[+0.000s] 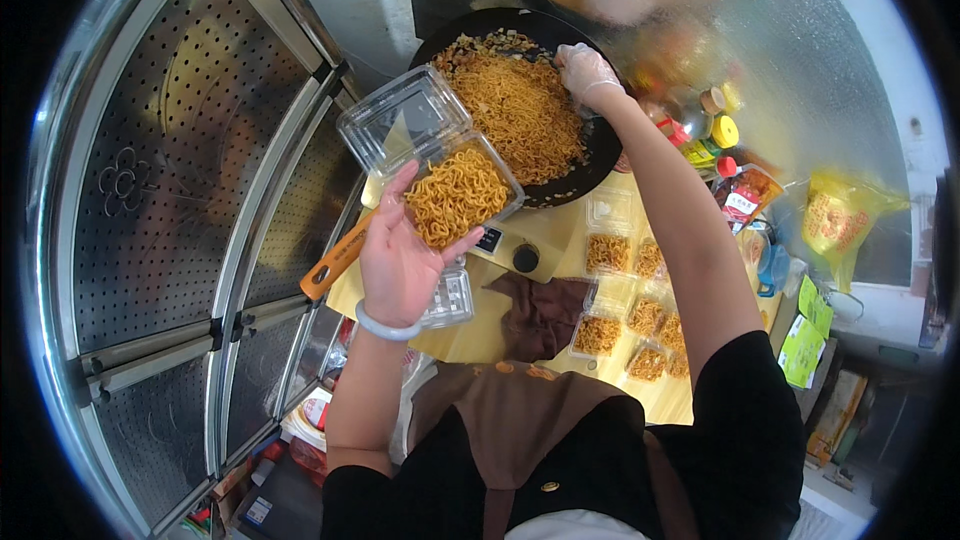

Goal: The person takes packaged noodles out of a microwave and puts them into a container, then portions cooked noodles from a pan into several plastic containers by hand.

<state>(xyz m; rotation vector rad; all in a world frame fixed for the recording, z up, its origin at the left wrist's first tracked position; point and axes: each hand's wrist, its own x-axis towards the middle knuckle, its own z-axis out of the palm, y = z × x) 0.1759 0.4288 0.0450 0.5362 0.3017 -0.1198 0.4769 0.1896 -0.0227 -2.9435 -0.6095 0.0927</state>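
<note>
My bare left hand (405, 255) supports an open hinged clear plastic container (506, 169) from below; fried noodles (457, 199) lie in its base and its lid tilts back to the left. In a clear disposable glove, my right hand (586, 75) is at the right side of a large black wok (600, 157), with its fingers curled. Whether it grips anything is hidden by the glove and fingers. A big heap of noodles (517, 112) with small chopped bits fills the wok. An orange utensil handle (337, 255) sticks out behind my left hand.
Several noodle-filled clear containers (598, 335) stand on the light wooden table (667, 409). A brown cloth (536, 315) lies left of them, near empty clear containers (450, 298). Sauce bottles (724, 133) and a yellow bag (836, 217) are at the right. Perforated metal cabinet doors (172, 165) border the left.
</note>
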